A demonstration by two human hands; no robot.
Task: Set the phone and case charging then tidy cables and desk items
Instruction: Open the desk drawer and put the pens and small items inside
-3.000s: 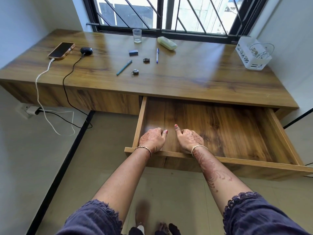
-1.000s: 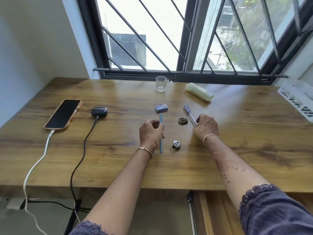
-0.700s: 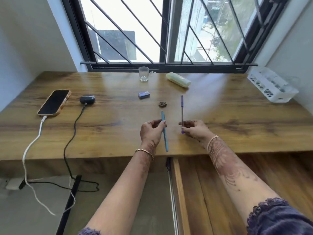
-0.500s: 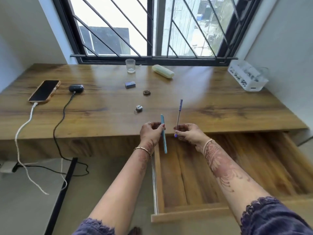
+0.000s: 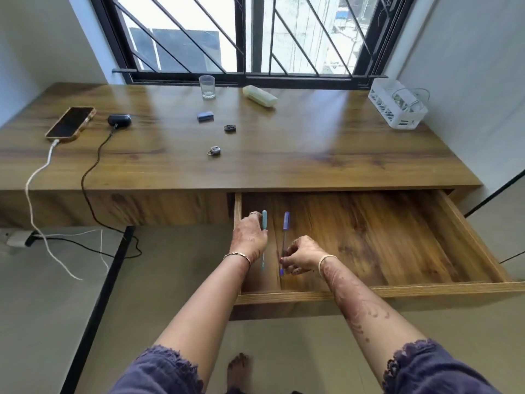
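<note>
Over the left end of the open wooden drawer [image 5: 468, 231], my left hand [image 5: 248, 234] is shut on a light blue pen [image 5: 264, 220]. My right hand [image 5: 301, 254] pinches a purple-capped pen [image 5: 285, 223] just beside it. Both pens point away from me, low inside the drawer. On the desk's left part lies the phone [image 5: 71, 123] with a white cable [image 5: 37, 177] plugged in. Next to it sits the black earbud case [image 5: 119, 120] on a black cable [image 5: 91, 172].
On the desk [image 5: 312, 149] lie a small blue box [image 5: 205, 116], a dark round piece [image 5: 229, 128], a small metal ring item [image 5: 214, 151], a glass [image 5: 207, 86], a pale green case [image 5: 260, 94] and a white basket [image 5: 396, 109]. Both cables run to a floor socket [image 5: 18, 238].
Both hands picked the pens off the desk, drew back and lowered them into the open drawer. The view has tipped down from the desk to the drawer.
</note>
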